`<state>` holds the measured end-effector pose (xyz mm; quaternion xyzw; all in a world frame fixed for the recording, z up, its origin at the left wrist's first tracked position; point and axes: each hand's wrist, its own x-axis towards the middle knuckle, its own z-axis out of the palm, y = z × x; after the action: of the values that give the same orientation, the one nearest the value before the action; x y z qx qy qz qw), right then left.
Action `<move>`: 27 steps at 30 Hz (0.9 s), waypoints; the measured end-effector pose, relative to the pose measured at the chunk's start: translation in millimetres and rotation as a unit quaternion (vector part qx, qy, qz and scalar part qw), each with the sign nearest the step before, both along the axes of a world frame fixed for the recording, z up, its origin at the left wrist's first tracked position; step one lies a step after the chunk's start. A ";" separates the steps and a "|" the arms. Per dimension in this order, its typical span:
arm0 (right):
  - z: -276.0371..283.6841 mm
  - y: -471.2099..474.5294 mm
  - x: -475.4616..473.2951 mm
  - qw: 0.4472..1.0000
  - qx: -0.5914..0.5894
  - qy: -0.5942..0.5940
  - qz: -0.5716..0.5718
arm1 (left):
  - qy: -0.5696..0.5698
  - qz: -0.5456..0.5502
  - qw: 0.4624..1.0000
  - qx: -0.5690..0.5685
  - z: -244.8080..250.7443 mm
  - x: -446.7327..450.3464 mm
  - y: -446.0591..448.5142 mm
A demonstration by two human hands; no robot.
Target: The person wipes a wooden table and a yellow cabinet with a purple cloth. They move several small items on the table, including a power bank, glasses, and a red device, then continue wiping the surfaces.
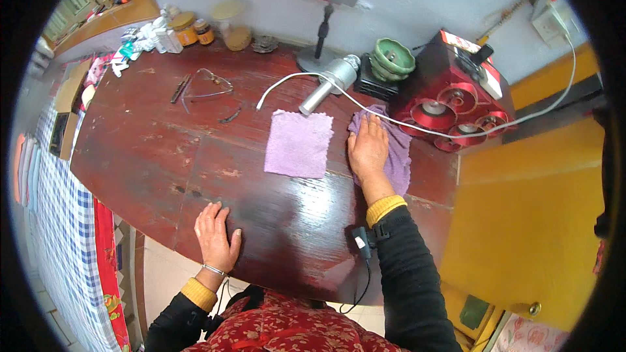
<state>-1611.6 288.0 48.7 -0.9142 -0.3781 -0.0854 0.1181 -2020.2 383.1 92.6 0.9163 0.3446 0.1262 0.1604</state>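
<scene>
My right hand [369, 149] lies flat, palm down, on a crumpled purple cloth [398, 156] at the right of the dark red wooden table [146, 146]. A lighter purple cloth [298, 144] is spread out to the left of that hand, apart from it. My left hand [216, 239] rests on the table's near edge with its fingers slightly apart and nothing in it. A silver cylindrical device with a handle [318, 99] lies just beyond the spread cloth, the handle's end at its upper edge. A white cable [362, 106] runs over the device and past my right fingertips.
A red and black speaker box [450, 102] and a green bowl [392, 58] stand at the back right. Eyeglasses [215, 90] lie at the back left, near jars [185, 29]. A black stand [320, 34] is by the wall. A yellow cabinet [523, 215] adjoins the table's right side.
</scene>
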 end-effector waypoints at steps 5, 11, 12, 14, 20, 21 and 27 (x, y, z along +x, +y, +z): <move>-8.0 24.5 19.2 0.999 0.019 -0.011 -0.031 | -0.010 -0.005 1.000 -0.008 2.1 0.3 2.6; -17.0 52.9 33.7 0.993 0.004 -0.013 -0.115 | -0.010 -0.003 1.000 -0.028 1.8 -1.1 6.2; -19.4 53.9 36.6 0.993 -0.009 -0.005 -0.118 | -0.009 -0.005 1.000 -0.030 0.6 -1.4 6.8; -24.0 51.3 42.6 0.994 -0.025 -0.017 -0.107 | -0.017 -0.012 0.999 -0.037 -2.1 -2.9 6.4; -17.0 11.4 45.3 0.999 -0.036 0.004 0.032 | -0.052 -0.014 0.998 -0.038 -6.2 -5.8 7.7; -16.0 0.2 35.1 0.999 -0.032 0.005 0.039 | -0.053 -0.017 0.998 -0.033 -6.3 -6.2 7.4; -5.8 -53.7 -51.5 0.995 -0.092 0.033 -0.004 | -0.096 -0.032 0.995 -0.025 -10.5 -8.2 9.3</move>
<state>-1663.1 234.3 42.9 -0.9252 -0.3763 -0.0204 0.0454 -2028.4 392.4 82.1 0.9062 0.3009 0.1995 0.2200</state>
